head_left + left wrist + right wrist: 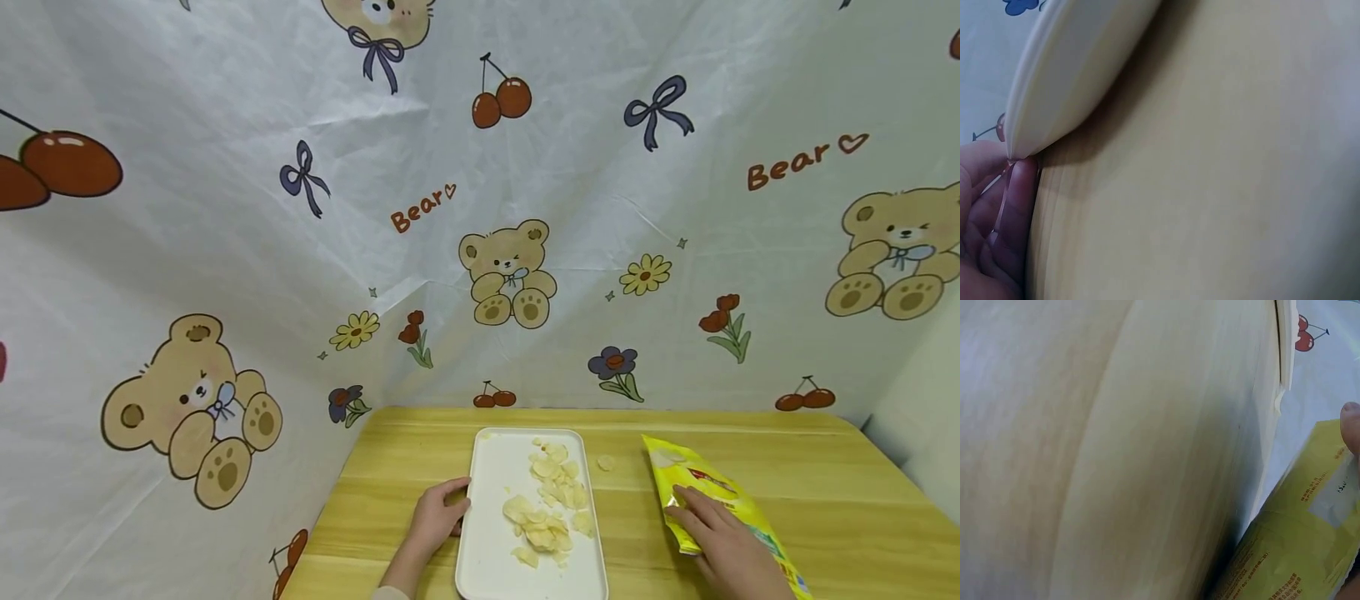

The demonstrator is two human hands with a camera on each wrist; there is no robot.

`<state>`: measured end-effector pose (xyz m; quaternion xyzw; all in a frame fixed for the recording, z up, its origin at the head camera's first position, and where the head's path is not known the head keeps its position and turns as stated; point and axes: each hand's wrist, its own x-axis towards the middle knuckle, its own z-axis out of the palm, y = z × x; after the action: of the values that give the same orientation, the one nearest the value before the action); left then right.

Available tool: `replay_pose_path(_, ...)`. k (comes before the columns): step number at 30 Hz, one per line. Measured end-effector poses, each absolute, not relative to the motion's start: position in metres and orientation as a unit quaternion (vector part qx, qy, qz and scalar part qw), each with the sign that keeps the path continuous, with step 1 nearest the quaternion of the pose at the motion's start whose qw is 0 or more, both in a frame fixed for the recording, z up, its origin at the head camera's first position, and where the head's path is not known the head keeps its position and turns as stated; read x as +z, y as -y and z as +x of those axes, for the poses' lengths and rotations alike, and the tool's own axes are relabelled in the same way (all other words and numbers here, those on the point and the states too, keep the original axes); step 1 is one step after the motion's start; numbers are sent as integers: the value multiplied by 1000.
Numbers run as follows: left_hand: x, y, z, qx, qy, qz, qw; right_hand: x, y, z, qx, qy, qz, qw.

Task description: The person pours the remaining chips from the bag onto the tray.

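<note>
A white rectangular tray [487, 475] lies on the table, bearing a heap of potato chips [543, 529] toward its right side. At its left edge, my left hand [433, 521] holds the rim between fingers and thumb; the left wrist view shows the tray's edge [1066, 69] pinched by the fingers [1019, 194]. To the right, my right hand [727, 546] grips a yellow chip bag [667, 467], which lies slanted. Up close in the right wrist view, the bag [1297, 519] shows printed text, and a fingertip [1350, 425] presses on it. Most of that hand is out of this view.
One loose chip [605, 462] lies on the wooden table [637, 517] between tray and bag. Behind the table hangs a white cloth [562, 192] printed with bears, bows, cherries and flowers; it also runs along the left side.
</note>
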<state>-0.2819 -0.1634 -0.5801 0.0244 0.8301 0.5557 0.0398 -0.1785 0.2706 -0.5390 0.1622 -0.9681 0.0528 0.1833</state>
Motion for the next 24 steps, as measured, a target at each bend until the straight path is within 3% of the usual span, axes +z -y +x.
replay_pose_path(5,-580,163,-282,557,-829,25,40,-539,-270,-178,70,977,138,149)
replay_pose_path(24,-579,162,-281,549,-834,21,38,-559,-276,-183,108,977,120,137)
